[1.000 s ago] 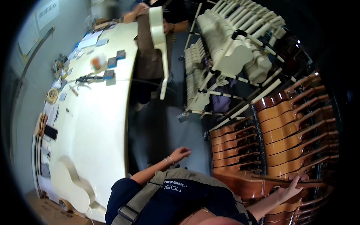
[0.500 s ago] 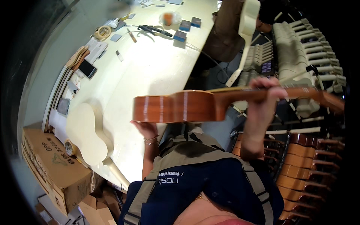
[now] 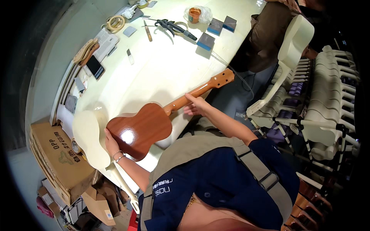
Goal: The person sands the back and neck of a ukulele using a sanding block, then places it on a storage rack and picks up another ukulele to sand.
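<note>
A glossy brown ukulele (image 3: 143,129) is tilted over the near part of the table, its flat back facing up and its head pointing to the far right. The head has tuner holes and no strings show. My left hand (image 3: 112,144) grips the rounded lower end of the body, fingers partly hidden underneath. Under the neck lies my right hand (image 3: 197,106), thumb along its side and fingers curled loosely below. Just left of the body, an unfinished cream ukulele (image 3: 89,138) rests on the table, its neck toward me.
On the white table (image 3: 154,73) are sanding blocks (image 3: 206,41), an air gun (image 3: 171,29), an orange pot (image 3: 194,15), tape rolls (image 3: 115,23) and a phone (image 3: 95,67). Cartons (image 3: 63,158) stand at left. A person sits at far right beside another cream ukulele (image 3: 296,42) and racked bodies (image 3: 327,96).
The brown ukulele has turned from edge-on to back-up and swung left over the table. My right hand has come left and lower with the neck; the view has shifted right-to-left.
</note>
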`<state>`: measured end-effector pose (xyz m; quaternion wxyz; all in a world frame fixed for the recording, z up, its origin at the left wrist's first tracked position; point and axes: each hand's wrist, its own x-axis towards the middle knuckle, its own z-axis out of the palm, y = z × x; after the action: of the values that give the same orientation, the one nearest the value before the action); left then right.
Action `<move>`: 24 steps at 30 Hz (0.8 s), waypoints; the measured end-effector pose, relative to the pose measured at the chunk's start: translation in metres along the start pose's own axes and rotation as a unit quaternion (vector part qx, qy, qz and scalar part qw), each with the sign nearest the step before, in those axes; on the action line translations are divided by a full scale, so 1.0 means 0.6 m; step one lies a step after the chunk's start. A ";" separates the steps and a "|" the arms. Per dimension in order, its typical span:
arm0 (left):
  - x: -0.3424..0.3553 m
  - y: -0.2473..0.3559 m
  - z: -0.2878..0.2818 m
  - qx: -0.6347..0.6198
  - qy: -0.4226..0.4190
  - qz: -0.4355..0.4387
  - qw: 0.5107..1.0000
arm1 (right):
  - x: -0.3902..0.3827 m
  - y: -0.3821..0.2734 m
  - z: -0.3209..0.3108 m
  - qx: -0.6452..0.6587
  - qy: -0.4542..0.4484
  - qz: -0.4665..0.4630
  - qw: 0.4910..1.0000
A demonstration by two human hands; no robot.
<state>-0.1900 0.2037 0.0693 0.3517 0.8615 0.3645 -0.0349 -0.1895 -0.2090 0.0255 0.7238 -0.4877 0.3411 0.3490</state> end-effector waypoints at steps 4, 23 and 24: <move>0.009 -0.004 0.000 0.164 0.091 0.063 0.980 | -0.026 -0.109 -0.052 -0.330 -0.056 -0.133 0.933; -0.052 0.365 0.224 0.039 -0.054 0.516 0.854 | -0.054 -0.265 -0.190 -0.503 0.434 -0.427 0.614; -0.040 0.380 0.252 0.018 -0.078 0.528 0.845 | -0.067 -0.234 -0.185 -0.536 0.438 -0.395 0.604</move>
<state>-0.0288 -0.0172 0.0958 0.3284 0.9245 -0.1748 0.0828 -0.1099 -0.3601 0.0922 0.1640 -0.9703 0.1428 -0.1062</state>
